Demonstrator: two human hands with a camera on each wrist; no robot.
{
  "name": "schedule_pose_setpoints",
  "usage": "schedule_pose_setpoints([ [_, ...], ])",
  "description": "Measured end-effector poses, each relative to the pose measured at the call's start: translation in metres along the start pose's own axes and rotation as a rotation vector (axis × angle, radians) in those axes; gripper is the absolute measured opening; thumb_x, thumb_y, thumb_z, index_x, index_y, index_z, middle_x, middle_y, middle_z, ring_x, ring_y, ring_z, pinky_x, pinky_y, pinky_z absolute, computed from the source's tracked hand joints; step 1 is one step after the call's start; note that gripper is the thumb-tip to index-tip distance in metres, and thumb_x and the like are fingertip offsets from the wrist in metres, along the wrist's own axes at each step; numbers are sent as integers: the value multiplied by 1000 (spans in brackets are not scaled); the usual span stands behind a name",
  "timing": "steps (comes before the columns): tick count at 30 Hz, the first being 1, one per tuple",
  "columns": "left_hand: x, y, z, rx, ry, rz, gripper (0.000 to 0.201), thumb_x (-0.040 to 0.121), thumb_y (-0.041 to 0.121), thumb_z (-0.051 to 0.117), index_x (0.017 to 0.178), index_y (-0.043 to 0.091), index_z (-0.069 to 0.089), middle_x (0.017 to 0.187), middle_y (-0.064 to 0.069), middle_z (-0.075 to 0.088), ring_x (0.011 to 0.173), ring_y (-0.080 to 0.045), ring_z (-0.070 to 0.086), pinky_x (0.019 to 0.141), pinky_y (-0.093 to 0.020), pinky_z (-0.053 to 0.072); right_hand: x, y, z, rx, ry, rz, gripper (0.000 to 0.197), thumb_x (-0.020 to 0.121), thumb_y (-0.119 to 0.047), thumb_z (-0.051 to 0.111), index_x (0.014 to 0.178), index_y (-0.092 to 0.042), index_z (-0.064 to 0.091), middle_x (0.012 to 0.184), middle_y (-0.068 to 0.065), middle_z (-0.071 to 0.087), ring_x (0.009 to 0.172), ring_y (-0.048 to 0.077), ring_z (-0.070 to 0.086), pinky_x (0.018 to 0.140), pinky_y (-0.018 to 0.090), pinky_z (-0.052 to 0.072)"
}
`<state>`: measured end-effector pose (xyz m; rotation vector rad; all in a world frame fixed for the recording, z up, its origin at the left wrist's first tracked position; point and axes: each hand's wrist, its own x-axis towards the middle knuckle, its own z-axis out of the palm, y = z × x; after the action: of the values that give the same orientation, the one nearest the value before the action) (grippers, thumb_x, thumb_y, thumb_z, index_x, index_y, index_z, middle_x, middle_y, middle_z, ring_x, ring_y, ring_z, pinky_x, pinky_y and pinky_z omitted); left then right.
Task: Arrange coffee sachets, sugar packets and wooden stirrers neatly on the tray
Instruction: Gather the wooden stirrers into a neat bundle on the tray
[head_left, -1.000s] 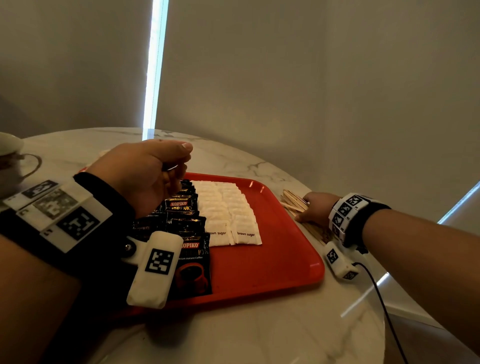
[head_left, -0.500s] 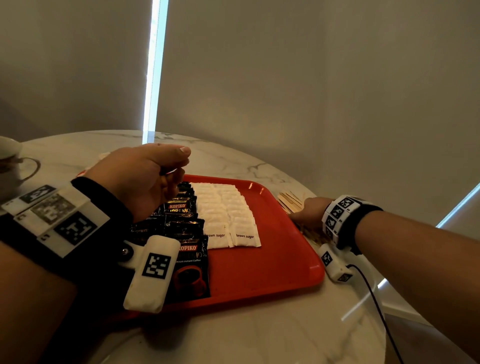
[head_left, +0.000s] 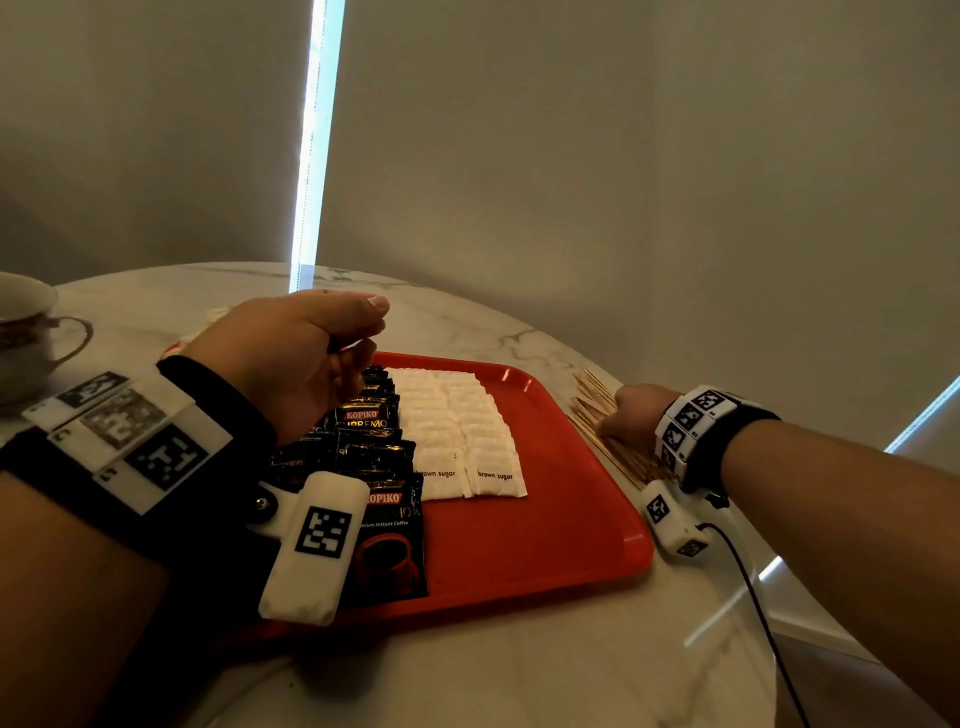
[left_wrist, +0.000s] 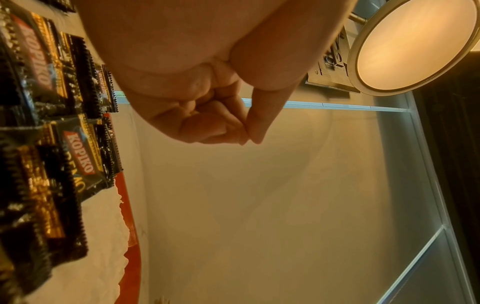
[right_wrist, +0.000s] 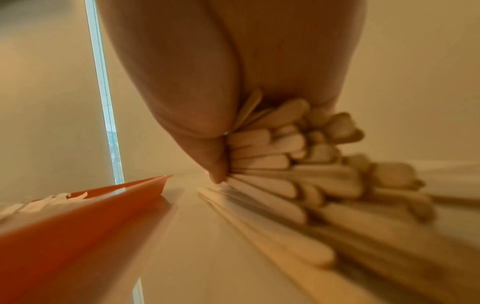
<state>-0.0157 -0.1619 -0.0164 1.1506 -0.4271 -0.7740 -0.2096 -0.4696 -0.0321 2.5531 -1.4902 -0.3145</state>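
Note:
A red tray (head_left: 545, 525) lies on the marble table. Black coffee sachets (head_left: 374, 452) overlap in rows on its left side, and white sugar packets (head_left: 457, 426) overlap in two columns beside them. My left hand (head_left: 358, 332) hovers over the far sachets with its fingers curled and the thumb on a fingertip (left_wrist: 244, 135), holding nothing. Wooden stirrers (head_left: 592, 395) lie in a pile on the table just right of the tray. My right hand (head_left: 631, 410) is down on that pile. Its thumb (right_wrist: 215, 160) and palm clasp a bundle of stirrers (right_wrist: 285, 164).
A cup (head_left: 21, 322) stands at the table's far left. The round table edge (head_left: 748, 597) curves close behind my right wrist, where a black cable (head_left: 753, 597) hangs. The tray rim (right_wrist: 78, 216) rises just left of the stirrers.
Hardly anything: my right hand has shifted slightly on the stirrer pile, and my left hand stays curled above the sachets.

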Motion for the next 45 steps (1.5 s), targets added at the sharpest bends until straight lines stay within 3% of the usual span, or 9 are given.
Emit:
schedule_pose_setpoints([
  [5, 0, 1, -1, 4, 4, -7, 7, 91, 22, 68, 91, 18, 62, 83, 5, 62, 63, -7, 54, 55, -23, 41, -2, 3, -13, 31, -10, -11, 30, 97, -43, 56, 85, -15, 56, 81, 1, 57, 70, 14, 53, 54, 25, 36],
  [19, -2, 1, 0, 5, -2, -2, 7, 91, 23, 68, 94, 18, 63, 86, 4, 63, 70, -10, 54, 57, -24, 42, -9, 15, -20, 277, 22, 8, 27, 96, -40, 60, 93, -14, 66, 87, 4, 67, 77, 18, 63, 60, 27, 43],
  [24, -1, 1, 1, -1, -4, 0, 7, 92, 22, 68, 94, 18, 63, 87, 4, 63, 71, -10, 54, 57, -24, 41, -5, 22, -20, 590, 21, 25, 22, 96, -31, 62, 97, -10, 68, 92, 6, 77, 85, 25, 75, 83, 45, 61],
  [27, -1, 1, 0, -3, -8, -2, 7, 92, 22, 68, 93, 17, 63, 84, 4, 62, 67, -9, 53, 54, -23, 41, -13, 20, -26, 797, 57, 20, 17, 100, -24, 58, 107, -9, 61, 93, 6, 75, 77, 20, 76, 62, 34, 59],
  [29, -1, 1, 0, -8, -7, -4, 7, 92, 22, 67, 90, 18, 62, 84, 4, 61, 67, -10, 53, 54, -23, 41, -19, 17, -31, 919, 81, -7, 19, 100, -24, 58, 113, -9, 59, 96, 7, 74, 80, 21, 75, 62, 35, 58],
  [34, -1, 2, 2, -97, -29, -16, 11, 86, 24, 71, 91, 19, 63, 88, 1, 60, 72, -12, 56, 53, -23, 45, -48, -13, -56, 1377, -82, -197, 22, 100, -19, 58, 119, -8, 56, 91, 9, 69, 70, 20, 68, 61, 38, 54],
  [37, -6, 5, 4, -123, -105, -18, 42, 68, 33, 78, 104, 21, 61, 95, -2, 60, 79, -15, 59, 51, -24, 50, -82, -50, -73, 1569, -302, -436, 19, 100, -15, 56, 117, -8, 53, 86, 7, 67, 66, 20, 64, 60, 34, 57],
  [42, -11, 5, 7, -40, -214, 6, 70, 68, 42, 82, 128, 13, 59, 108, -8, 63, 91, -20, 63, 69, -30, 54, -121, -110, -70, 1729, -578, -785, 27, 92, -16, 57, 117, -8, 51, 83, 7, 62, 62, 18, 60, 59, 32, 53],
  [45, -14, 2, 8, 14, -303, 19, 63, 78, 44, 71, 128, 6, 64, 102, -10, 64, 89, -23, 62, 83, -37, 51, -130, -128, -56, 1816, -624, -833, 29, 94, -17, 59, 120, -6, 54, 84, 9, 62, 63, 19, 60, 58, 31, 52],
])
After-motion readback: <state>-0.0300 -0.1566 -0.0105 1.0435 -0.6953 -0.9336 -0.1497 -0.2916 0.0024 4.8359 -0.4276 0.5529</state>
